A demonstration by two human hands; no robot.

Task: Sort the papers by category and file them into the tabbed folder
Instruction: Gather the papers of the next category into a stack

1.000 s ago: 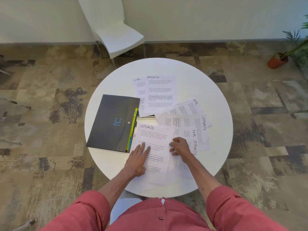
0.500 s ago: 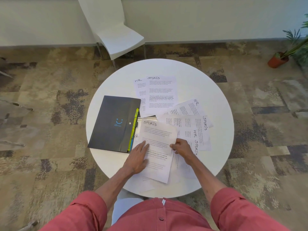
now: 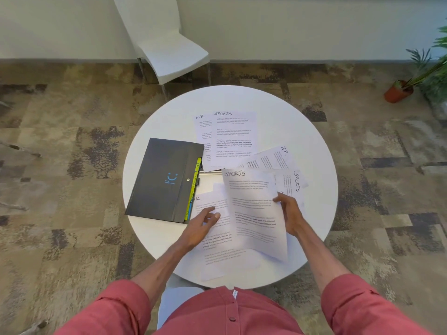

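My right hand (image 3: 289,213) pinches the right edge of a sheet headed SPORTS (image 3: 254,211) and holds it lifted off the round white table (image 3: 314,201). Below it lies an HR sheet (image 3: 217,235), and my left hand (image 3: 202,226) rests on that sheet with loose fingers. The dark tabbed folder (image 3: 164,180) lies closed at the left, with coloured tabs along its right edge. Farther back lie a SPORTS sheet (image 3: 233,139) over an HR sheet (image 3: 200,126). At the right lie another HR sheet (image 3: 273,158) and a SPORTS sheet (image 3: 292,182), partly hidden.
A white chair (image 3: 169,52) stands beyond the table against the wall. A potted plant (image 3: 399,90) sits on the patterned carpet at the far right. The near sheets overhang the table's front edge.
My right hand has lifted the top SPORTS sheet off the near pile and drawn it to the right, uncovering the HR sheet. My left hand slid off it onto that HR sheet.
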